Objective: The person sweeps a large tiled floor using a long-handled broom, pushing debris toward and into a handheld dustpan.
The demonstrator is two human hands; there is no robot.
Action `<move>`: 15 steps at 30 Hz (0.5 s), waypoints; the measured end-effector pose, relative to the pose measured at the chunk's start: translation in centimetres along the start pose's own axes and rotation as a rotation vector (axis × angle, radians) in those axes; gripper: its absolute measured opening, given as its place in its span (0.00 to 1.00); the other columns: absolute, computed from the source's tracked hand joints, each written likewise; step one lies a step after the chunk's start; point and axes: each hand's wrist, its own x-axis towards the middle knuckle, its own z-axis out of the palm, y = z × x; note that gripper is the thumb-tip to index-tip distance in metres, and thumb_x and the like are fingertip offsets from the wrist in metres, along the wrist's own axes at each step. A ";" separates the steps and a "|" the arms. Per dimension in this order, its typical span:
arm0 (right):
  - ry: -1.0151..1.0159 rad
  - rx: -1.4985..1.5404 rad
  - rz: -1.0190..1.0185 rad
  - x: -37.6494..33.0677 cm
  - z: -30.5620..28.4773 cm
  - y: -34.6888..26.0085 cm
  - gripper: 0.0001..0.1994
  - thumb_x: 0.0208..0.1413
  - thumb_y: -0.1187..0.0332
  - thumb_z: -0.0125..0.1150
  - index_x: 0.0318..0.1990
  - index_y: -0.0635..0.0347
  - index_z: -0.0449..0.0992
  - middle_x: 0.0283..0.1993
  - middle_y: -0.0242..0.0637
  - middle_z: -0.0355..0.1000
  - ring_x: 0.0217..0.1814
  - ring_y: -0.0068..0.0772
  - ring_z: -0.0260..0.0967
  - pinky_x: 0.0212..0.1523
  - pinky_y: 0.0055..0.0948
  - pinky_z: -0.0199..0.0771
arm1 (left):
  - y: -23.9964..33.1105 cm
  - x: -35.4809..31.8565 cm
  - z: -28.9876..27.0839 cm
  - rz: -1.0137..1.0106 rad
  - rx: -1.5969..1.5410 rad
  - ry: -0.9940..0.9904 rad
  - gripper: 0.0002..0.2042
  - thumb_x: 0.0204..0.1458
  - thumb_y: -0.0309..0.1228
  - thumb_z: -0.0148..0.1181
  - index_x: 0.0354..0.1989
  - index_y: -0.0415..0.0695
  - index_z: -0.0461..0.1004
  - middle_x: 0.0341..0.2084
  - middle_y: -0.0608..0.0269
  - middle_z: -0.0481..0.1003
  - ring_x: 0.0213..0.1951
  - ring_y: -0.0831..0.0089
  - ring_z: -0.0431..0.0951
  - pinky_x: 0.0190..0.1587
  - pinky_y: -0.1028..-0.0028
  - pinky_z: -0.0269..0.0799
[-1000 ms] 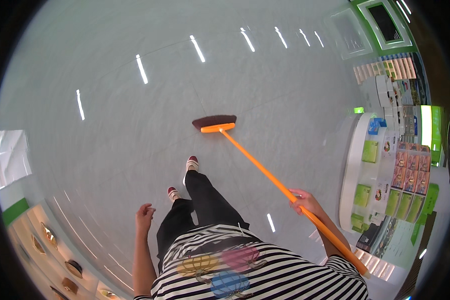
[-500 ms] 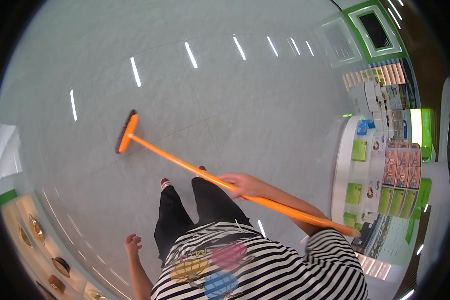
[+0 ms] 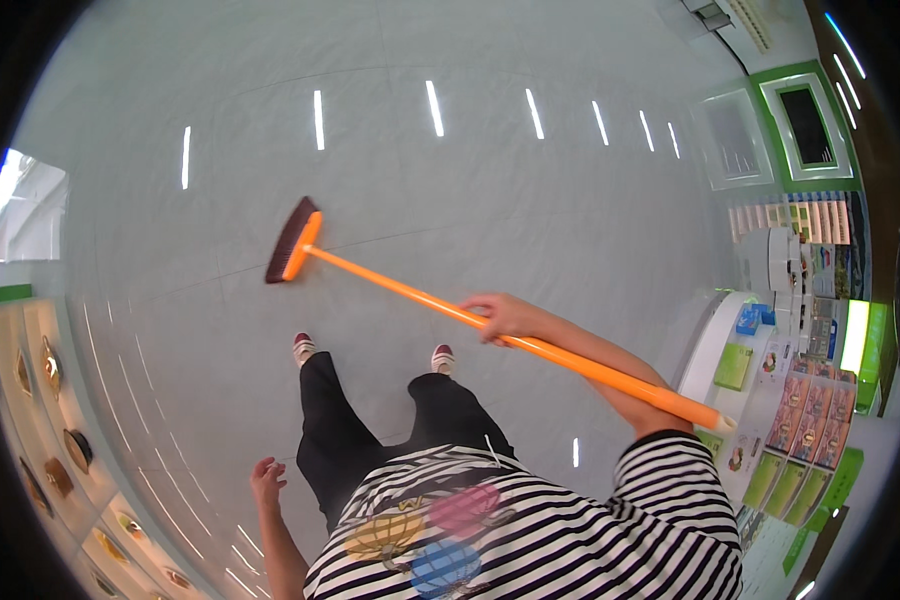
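My right hand (image 3: 505, 318) is wrapped round the orange handle of a broom (image 3: 410, 291). The handle slants from the far left down to the near right, its upper end lying along my right forearm. At the far end, the orange broom head (image 3: 302, 245) shows dark bristles on its left side, over the grey floor ahead of my feet. Whether the bristles touch the floor, I cannot tell. Hanging beside my left thigh, my left hand (image 3: 268, 481) is empty, its fingers loosely bent and apart.
Smooth grey floor (image 3: 390, 180) with light reflections spreads ahead. To the right stands a curved white display counter (image 3: 710, 335) with boxed goods (image 3: 810, 415). At the left, lit shelves (image 3: 100, 500) hold several small objects. A green-framed dark panel (image 3: 808, 125) is at the far right.
The broom head has shifted right and slightly farther away, with more of its bristles showing. My feet have moved apart, and the view has turned somewhat. My right hand keeps its grip.
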 end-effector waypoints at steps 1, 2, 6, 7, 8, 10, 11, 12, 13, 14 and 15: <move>0.034 0.005 0.043 -3.3 -1.7 1.2 0.29 0.33 0.79 0.54 0.51 0.63 0.63 0.16 0.32 0.62 0.11 0.18 0.58 0.11 0.20 0.56 | -1.3 -0.5 1.8 -0.013 -0.014 -0.010 0.14 0.44 0.29 0.53 0.41 0.41 0.68 0.27 0.61 0.74 0.32 0.72 0.75 0.25 0.73 0.71; 0.070 0.014 0.088 -6.3 -3.2 2.3 0.29 0.33 0.79 0.54 0.51 0.62 0.63 0.16 0.31 0.62 0.11 0.18 0.58 0.11 0.20 0.56 | -2.2 -1.0 3.5 -0.025 -0.024 -0.023 0.14 0.44 0.29 0.53 0.42 0.41 0.67 0.27 0.61 0.74 0.32 0.72 0.75 0.25 0.73 0.71; 0.207 0.091 0.212 -16.6 -7.5 8.9 0.29 0.35 0.79 0.54 0.53 0.64 0.61 0.19 0.31 0.63 0.12 0.17 0.57 0.11 0.18 0.56 | -2.2 -3.9 11.6 0.038 0.128 -0.123 0.11 0.44 0.27 0.53 0.39 0.42 0.70 0.26 0.63 0.74 0.28 0.76 0.73 0.25 0.75 0.70; 0.239 0.122 0.241 -18.9 -8.2 10.3 0.29 0.35 0.79 0.54 0.53 0.64 0.61 0.19 0.31 0.63 0.13 0.17 0.57 0.11 0.18 0.56 | -1.3 -4.3 13.4 0.103 0.268 -0.114 0.10 0.44 0.26 0.53 0.37 0.42 0.71 0.26 0.65 0.74 0.27 0.78 0.72 0.26 0.77 0.69; 0.266 0.147 0.268 -20.9 -8.7 11.4 0.29 0.35 0.80 0.54 0.53 0.65 0.61 0.19 0.31 0.62 0.13 0.17 0.58 0.11 0.18 0.56 | -1.4 -4.2 14.5 0.106 0.264 -0.113 0.10 0.44 0.26 0.53 0.37 0.42 0.71 0.26 0.65 0.74 0.27 0.78 0.72 0.26 0.77 0.69; 0.303 0.144 0.279 -24.4 -9.4 13.4 0.29 0.35 0.80 0.53 0.53 0.66 0.60 0.20 0.31 0.63 0.13 0.17 0.58 0.11 0.18 0.55 | -1.4 -3.8 16.3 0.378 0.372 -0.147 0.10 0.44 0.26 0.54 0.37 0.41 0.71 0.25 0.65 0.73 0.26 0.79 0.71 0.27 0.78 0.68; 0.340 0.151 0.295 -25.7 -9.5 14.4 0.29 0.35 0.80 0.53 0.53 0.66 0.60 0.20 0.31 0.63 0.13 0.17 0.58 0.11 0.18 0.55 | -0.6 -4.0 17.2 0.353 0.349 -0.157 0.10 0.45 0.27 0.54 0.37 0.41 0.71 0.25 0.65 0.74 0.26 0.80 0.71 0.26 0.79 0.68; 0.342 0.153 0.290 -26.9 -9.4 15.1 0.29 0.35 0.80 0.53 0.53 0.66 0.60 0.20 0.31 0.63 0.13 0.17 0.58 0.11 0.18 0.55 | 0.0 -4.4 17.9 0.359 0.350 -0.155 0.10 0.45 0.27 0.54 0.37 0.41 0.71 0.25 0.65 0.74 0.26 0.80 0.71 0.26 0.79 0.68; 0.382 0.195 0.295 -28.4 -9.4 15.9 0.30 0.35 0.80 0.53 0.53 0.66 0.60 0.21 0.32 0.63 0.13 0.17 0.58 0.11 0.18 0.55 | 1.7 -6.2 19.3 0.298 0.307 -0.175 0.10 0.44 0.27 0.54 0.37 0.41 0.71 0.25 0.65 0.74 0.26 0.79 0.71 0.26 0.79 0.68; 0.420 0.230 0.297 -29.5 -9.3 16.2 0.30 0.35 0.81 0.53 0.53 0.65 0.60 0.21 0.32 0.64 0.13 0.17 0.58 0.10 0.18 0.55 | 2.6 -7.2 20.0 0.237 0.256 -0.191 0.10 0.44 0.28 0.54 0.37 0.41 0.71 0.25 0.65 0.74 0.27 0.79 0.72 0.25 0.79 0.67; 0.425 0.230 0.293 -30.3 -9.3 16.5 0.30 0.35 0.81 0.53 0.53 0.65 0.60 0.21 0.32 0.64 0.13 0.17 0.58 0.10 0.18 0.55 | 2.3 -7.1 20.2 0.246 0.244 -0.203 0.10 0.44 0.28 0.55 0.37 0.42 0.71 0.24 0.66 0.74 0.26 0.80 0.71 0.25 0.79 0.68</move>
